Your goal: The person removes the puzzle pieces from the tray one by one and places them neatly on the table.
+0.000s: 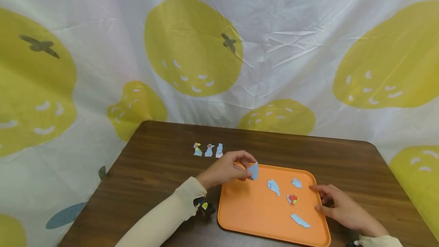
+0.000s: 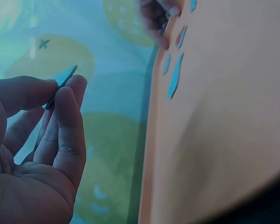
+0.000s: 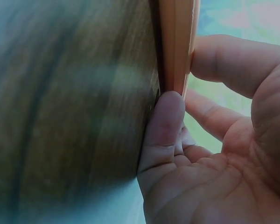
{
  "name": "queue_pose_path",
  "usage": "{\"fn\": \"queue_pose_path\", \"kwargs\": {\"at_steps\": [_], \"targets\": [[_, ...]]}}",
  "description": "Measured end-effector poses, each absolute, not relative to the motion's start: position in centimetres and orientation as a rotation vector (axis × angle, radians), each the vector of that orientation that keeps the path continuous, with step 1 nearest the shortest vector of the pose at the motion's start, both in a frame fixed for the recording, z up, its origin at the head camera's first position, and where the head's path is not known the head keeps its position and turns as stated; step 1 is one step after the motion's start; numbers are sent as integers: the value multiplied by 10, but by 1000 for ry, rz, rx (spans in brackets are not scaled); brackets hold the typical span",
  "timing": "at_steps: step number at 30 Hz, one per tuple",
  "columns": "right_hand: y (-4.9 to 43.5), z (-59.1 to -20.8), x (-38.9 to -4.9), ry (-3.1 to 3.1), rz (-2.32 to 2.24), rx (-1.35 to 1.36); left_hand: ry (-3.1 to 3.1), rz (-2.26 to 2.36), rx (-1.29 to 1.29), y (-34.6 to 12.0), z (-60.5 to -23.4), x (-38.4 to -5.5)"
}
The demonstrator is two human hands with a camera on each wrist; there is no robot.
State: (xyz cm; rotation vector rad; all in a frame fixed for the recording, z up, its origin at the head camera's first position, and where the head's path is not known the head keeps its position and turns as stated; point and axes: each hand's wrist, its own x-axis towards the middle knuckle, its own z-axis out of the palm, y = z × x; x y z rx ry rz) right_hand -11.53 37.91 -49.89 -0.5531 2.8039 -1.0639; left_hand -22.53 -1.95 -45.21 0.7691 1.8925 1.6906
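My left hand (image 1: 229, 167) pinches a light-blue torn-looking flat piece (image 1: 253, 171) between thumb and fingers, raised over the left rear part of an orange tray (image 1: 247, 210). In the left wrist view the piece (image 2: 66, 76) appears edge-on, thin and stiff. At the tray's right side, my right hand (image 1: 337, 206) touches the rim with thumb and forefinger set apart. The right wrist view shows fingers (image 3: 164, 121) against the tray's outer edge (image 3: 176, 46). Lying in the tray are pale-blue pieces (image 1: 273, 187), (image 1: 296, 182), (image 1: 300, 220) and a red-patterned piece (image 1: 292, 200).
Behind the left hand, three small printed pieces stand in a row on the dark wooden table (image 1: 161, 163): one with yellow (image 1: 197, 149), two mainly pale blue (image 1: 209, 150), (image 1: 219, 150). A white cloth with yellow fruit (image 1: 193, 45) hangs behind the table.
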Motion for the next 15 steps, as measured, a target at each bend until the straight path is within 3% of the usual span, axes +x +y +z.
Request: {"fn": "queue_pose_path", "kwargs": {"at_steps": [15], "targets": [[378, -505, -117, 2898, -1081, -600, 2007, 1828, 665, -74, -443, -251]]}}
